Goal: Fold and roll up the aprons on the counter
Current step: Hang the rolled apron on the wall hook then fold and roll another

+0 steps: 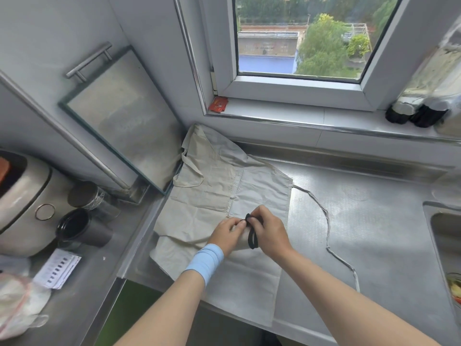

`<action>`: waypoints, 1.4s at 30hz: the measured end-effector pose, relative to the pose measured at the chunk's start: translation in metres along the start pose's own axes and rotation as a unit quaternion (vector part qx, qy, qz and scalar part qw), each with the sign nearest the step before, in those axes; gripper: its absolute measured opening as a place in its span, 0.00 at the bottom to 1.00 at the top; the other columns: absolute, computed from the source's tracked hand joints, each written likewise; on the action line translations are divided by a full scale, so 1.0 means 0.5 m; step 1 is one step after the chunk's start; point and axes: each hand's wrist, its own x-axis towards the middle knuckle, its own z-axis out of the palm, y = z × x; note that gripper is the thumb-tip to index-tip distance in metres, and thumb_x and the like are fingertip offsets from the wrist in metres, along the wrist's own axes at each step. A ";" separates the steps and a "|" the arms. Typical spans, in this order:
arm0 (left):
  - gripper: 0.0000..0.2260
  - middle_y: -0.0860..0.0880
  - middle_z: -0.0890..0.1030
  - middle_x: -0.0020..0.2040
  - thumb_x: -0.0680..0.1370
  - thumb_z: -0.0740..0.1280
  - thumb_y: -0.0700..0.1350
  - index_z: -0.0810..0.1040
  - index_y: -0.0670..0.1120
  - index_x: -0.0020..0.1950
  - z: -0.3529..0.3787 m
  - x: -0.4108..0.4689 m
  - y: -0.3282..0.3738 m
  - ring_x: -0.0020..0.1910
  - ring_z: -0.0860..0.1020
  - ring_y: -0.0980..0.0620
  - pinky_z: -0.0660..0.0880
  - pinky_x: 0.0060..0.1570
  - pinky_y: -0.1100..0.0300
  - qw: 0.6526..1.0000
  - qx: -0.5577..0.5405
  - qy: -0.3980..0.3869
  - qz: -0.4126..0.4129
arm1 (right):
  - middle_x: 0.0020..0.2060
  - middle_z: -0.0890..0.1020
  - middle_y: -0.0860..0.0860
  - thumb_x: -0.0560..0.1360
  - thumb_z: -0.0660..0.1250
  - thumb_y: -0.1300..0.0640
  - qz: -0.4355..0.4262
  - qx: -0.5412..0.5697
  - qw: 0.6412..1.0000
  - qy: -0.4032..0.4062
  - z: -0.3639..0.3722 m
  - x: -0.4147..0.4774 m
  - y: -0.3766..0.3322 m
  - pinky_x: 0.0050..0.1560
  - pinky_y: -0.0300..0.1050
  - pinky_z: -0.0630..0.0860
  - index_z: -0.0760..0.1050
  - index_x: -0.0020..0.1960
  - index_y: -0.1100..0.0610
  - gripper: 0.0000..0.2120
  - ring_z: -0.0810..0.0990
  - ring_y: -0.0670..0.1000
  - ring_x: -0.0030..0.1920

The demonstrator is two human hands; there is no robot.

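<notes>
From the head camera, a cream apron (232, 196) lay spread across the steel counter (369, 221), its top reaching the back left corner under the window sill (324, 116). The left hand (225, 234) and right hand (268, 229) met over a rolled apron (242, 239), both pinching a black band (252, 236) around it. A loose tie (326, 221) trailed rightward toward the sink (444, 236). Two dark cups (79, 221) and a rice cooker (22, 203) crowded the left counter.

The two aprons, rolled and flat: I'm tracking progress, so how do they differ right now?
The rolled apron is a tight bundle between the left hand and right hand, with a black band around it. The flat apron lies spread open on the counter, strap trailing. Both are pale beige cloth.
</notes>
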 end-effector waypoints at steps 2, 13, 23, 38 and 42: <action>0.09 0.51 0.82 0.52 0.80 0.62 0.52 0.80 0.50 0.52 -0.014 -0.006 0.010 0.54 0.78 0.50 0.72 0.59 0.57 0.997 -0.067 0.016 -0.018 | 0.37 0.82 0.45 0.78 0.66 0.57 -0.004 0.001 1.000 -0.005 -0.011 0.004 -0.021 0.41 0.36 0.71 0.74 0.43 0.53 0.04 0.78 0.43 0.39; 0.07 0.51 0.83 0.41 0.75 0.71 0.45 0.81 0.47 0.52 -0.141 -0.130 0.138 0.39 0.80 0.54 0.76 0.40 0.64 0.986 -0.137 0.038 0.084 | 0.41 0.81 0.49 0.78 0.66 0.54 0.013 0.032 0.999 0.016 -0.070 0.028 -0.245 0.45 0.49 0.75 0.75 0.45 0.52 0.04 0.78 0.50 0.41; 0.17 0.44 0.82 0.48 0.73 0.73 0.48 0.75 0.43 0.57 -0.235 -0.190 0.248 0.40 0.83 0.47 0.75 0.29 0.62 0.978 -0.204 -0.039 0.023 | 0.37 0.81 0.49 0.75 0.70 0.52 -0.079 -0.027 0.996 -0.019 -0.111 0.030 -0.397 0.42 0.46 0.76 0.76 0.41 0.49 0.06 0.78 0.49 0.36; 0.15 0.52 0.80 0.38 0.66 0.69 0.59 0.78 0.50 0.44 -0.388 -0.062 0.483 0.41 0.78 0.52 0.76 0.48 0.56 0.964 -0.147 0.149 0.161 | 0.37 0.83 0.51 0.75 0.71 0.56 -0.136 0.063 0.989 -0.010 -0.219 0.224 -0.599 0.38 0.39 0.75 0.81 0.45 0.57 0.05 0.78 0.48 0.36; 0.10 0.56 0.80 0.32 0.68 0.71 0.60 0.82 0.54 0.40 -0.458 -0.034 0.544 0.34 0.75 0.54 0.74 0.42 0.60 0.937 -0.148 0.243 0.200 | 0.35 0.83 0.51 0.75 0.72 0.55 -0.156 0.089 0.983 -0.023 -0.246 0.268 -0.694 0.33 0.35 0.75 0.82 0.46 0.60 0.08 0.78 0.46 0.32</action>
